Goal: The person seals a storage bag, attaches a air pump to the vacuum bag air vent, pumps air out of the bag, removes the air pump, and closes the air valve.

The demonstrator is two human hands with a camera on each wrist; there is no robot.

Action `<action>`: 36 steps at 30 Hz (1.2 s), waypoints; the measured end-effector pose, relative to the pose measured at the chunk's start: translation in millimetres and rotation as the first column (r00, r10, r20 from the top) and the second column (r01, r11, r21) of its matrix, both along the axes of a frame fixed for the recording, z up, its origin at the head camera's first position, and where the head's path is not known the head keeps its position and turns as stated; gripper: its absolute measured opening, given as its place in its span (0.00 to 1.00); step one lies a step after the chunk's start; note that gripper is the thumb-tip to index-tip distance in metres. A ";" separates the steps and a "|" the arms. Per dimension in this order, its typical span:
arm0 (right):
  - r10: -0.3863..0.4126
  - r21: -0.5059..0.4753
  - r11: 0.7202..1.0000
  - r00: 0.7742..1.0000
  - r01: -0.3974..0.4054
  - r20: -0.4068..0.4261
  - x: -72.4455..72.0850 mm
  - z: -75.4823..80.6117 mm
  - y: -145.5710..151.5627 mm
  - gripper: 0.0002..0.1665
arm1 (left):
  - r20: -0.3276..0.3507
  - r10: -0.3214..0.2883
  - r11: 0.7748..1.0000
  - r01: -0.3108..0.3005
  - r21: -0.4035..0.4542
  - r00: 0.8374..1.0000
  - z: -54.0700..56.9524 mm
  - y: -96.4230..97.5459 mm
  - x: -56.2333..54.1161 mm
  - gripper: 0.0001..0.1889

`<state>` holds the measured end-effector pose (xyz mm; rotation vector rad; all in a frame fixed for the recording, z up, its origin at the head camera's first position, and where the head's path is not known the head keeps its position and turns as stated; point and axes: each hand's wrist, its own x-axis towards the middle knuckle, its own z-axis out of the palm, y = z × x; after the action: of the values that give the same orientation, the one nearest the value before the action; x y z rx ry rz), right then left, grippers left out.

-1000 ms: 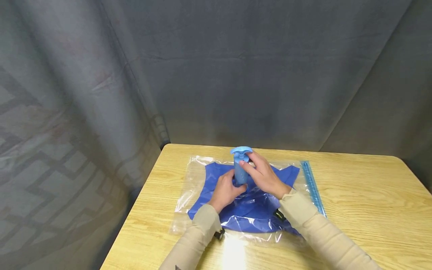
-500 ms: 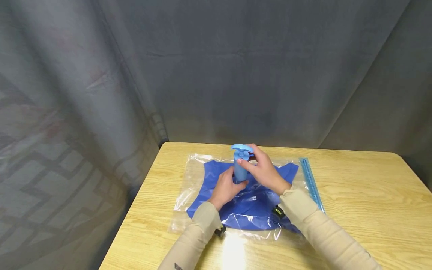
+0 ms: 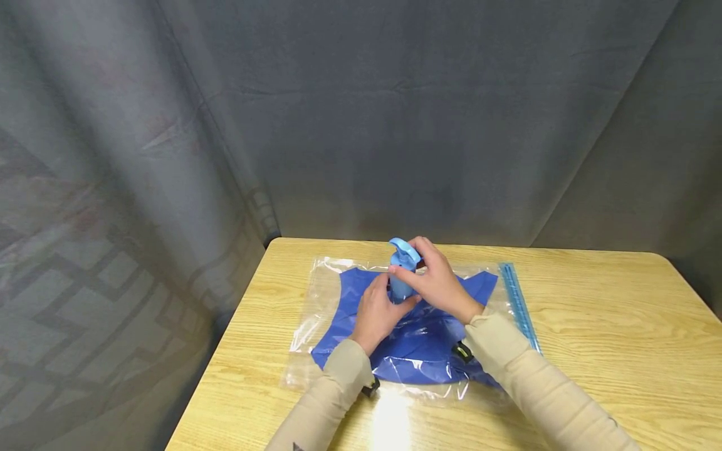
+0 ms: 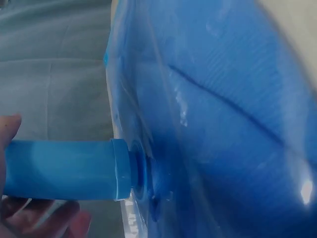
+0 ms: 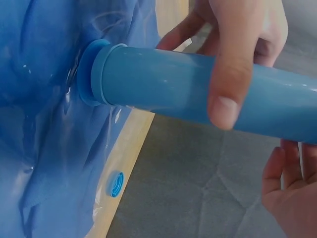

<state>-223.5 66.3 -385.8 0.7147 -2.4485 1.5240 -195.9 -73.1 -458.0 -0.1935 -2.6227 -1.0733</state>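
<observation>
A blue hand pump (image 3: 401,289) stands upright on a clear plastic vacuum bag (image 3: 303,335) with blue cloth (image 3: 417,363) inside. My left hand (image 3: 375,316) grips the lower barrel, its thumb across the near side. Higher up, my right hand (image 3: 440,282) holds the pump just below its curved handle (image 3: 405,252), thumb in front and fingers behind. In the right wrist view, the pump's rimmed end meets the round blue valve (image 5: 85,73) on the bag. The left wrist view shows the barrel against the bag, with only parts of my left fingers visible.
A small blue cap (image 5: 116,184) lies by the bag near the table's far edge. The bag's blue zip strip (image 3: 519,307) runs along its right side. The wooden table (image 3: 609,326) extends right, and a grey curtain (image 3: 395,138) hangs behind it.
The pump's handle has turned, from lying crosswise to slanting down toward the right. My right hand has shifted slightly with it, while my left hand keeps its grip on the barrel.
</observation>
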 end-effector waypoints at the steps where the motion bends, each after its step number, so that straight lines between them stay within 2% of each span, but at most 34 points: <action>1: -0.006 -0.004 1.000 1.000 0.006 0.009 0.0 -0.1 -0.2 0.17 | -0.005 0.028 0.999 -0.028 -0.020 1.000 0.9 1.0 1.0 0.32; 3: -0.017 -0.010 1.000 1.000 0.018 0.026 0.5 -0.3 -0.7 0.18 | -0.007 0.074 0.996 -0.074 -0.058 0.997 2.8 2.3 2.1 0.33; 5: -0.026 -0.011 1.000 0.999 0.026 0.042 1.4 0.0 -1.1 0.19 | -0.006 0.091 0.992 -0.092 -0.082 0.996 3.9 2.6 2.2 0.32; 15: -0.030 0.000 1.000 0.999 0.030 0.045 4.7 0.3 -2.2 0.22 | -0.045 0.058 0.988 -0.064 -0.138 0.997 5.3 0.4 1.3 0.27; 19: -0.008 -0.010 1.000 0.999 0.009 0.048 7.3 -0.8 -2.7 0.20 | -0.046 0.037 0.988 -0.043 -0.146 0.998 5.6 -0.3 2.5 0.26; 24: 0.082 -0.036 0.996 0.995 -0.080 0.052 9.7 -5.5 -3.9 0.15 | -0.042 -0.013 0.987 0.006 -0.163 0.999 6.9 -2.3 2.9 0.24; 30: 0.168 -0.089 0.983 0.984 -0.162 0.067 9.9 -11.4 -0.2 0.21 | 0.022 -0.077 0.990 0.079 -0.120 0.997 10.0 -6.1 -1.8 0.20; 33: 0.186 -0.117 0.977 0.979 -0.176 0.080 9.5 -11.9 2.6 0.25 | 0.057 -0.088 0.992 0.093 -0.091 0.995 11.4 -7.5 -3.3 0.19; 36: 0.196 -0.124 0.975 0.978 -0.187 0.067 8.2 -9.6 4.5 0.25 | 0.063 -0.096 0.992 0.101 -0.077 0.993 12.2 -8.6 -4.2 0.20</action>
<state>-215.3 70.8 -395.4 0.9076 -2.3796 1.7815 -200.0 -81.7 -445.8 -0.3165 -2.7370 -1.0197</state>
